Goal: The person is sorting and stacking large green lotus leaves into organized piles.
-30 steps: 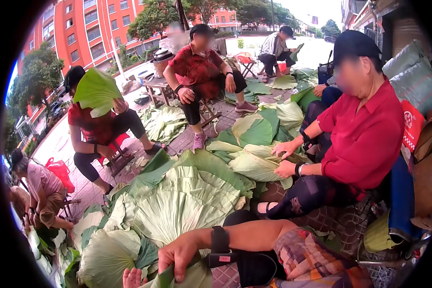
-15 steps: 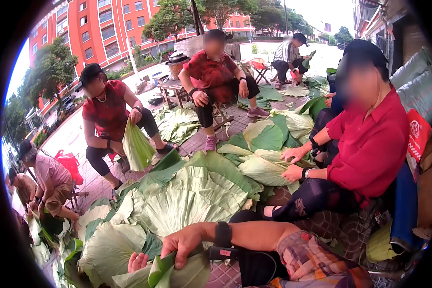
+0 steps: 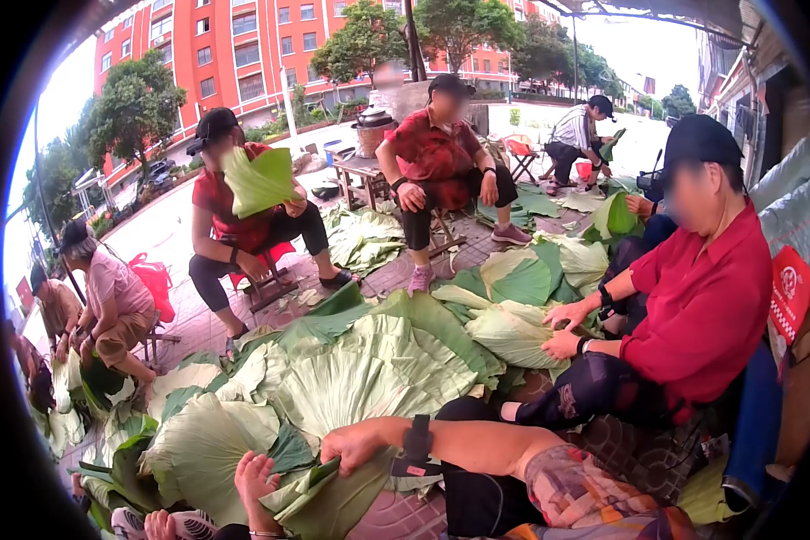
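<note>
My right hand (image 3: 355, 445), with a black strap on its wrist, grips the top edge of a folded green lotus leaf (image 3: 319, 499) at the bottom centre. My left hand (image 3: 256, 475) is just left of that leaf, fingers spread and pointing up, touching its edge. Both hands hover over a big heap of pale lotus leaves (image 3: 360, 373) spread on the brick pavement.
A person in a red shirt (image 3: 706, 306) sits at the right, folding a leaf (image 3: 513, 333). Another seated person (image 3: 243, 225) holds up a leaf at the left. More people sit on stools behind and at the far left. Sacks (image 3: 787, 193) are stacked at the right.
The view has shifted to the right and downward. My folded leaf sits lower and my left hand has spread its fingers. The person at the left has lifted a leaf up to face height.
</note>
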Action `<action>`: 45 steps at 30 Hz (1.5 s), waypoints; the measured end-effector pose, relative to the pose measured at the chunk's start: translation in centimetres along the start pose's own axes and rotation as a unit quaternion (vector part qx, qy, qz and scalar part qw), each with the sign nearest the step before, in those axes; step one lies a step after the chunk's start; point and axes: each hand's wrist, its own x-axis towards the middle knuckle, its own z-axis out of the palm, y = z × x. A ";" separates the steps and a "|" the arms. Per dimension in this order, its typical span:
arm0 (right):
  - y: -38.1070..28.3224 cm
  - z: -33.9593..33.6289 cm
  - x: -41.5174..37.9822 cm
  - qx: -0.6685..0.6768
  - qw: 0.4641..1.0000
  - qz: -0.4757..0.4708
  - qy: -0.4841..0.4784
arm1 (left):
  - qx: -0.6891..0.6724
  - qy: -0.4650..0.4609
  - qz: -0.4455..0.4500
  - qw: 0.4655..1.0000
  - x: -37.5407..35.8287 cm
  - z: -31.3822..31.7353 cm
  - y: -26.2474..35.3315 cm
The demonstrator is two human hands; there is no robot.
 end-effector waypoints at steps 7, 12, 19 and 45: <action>0.5 -0.2 1.3 0.043 0.999 0.022 -0.006 | -0.051 -0.071 -0.008 0.996 -1.9 0.2 0.9; -0.4 -0.6 1.9 0.101 0.991 0.075 -0.040 | -0.104 -0.122 0.024 0.987 -6.7 1.9 3.9; 1.4 1.3 4.1 0.022 0.993 0.061 -0.096 | -0.153 -0.144 0.071 0.975 -11.9 0.2 6.1; 5.3 8.4 14.1 0.078 0.990 0.049 -0.106 | -0.203 -0.176 -0.012 0.963 -12.9 -1.4 6.8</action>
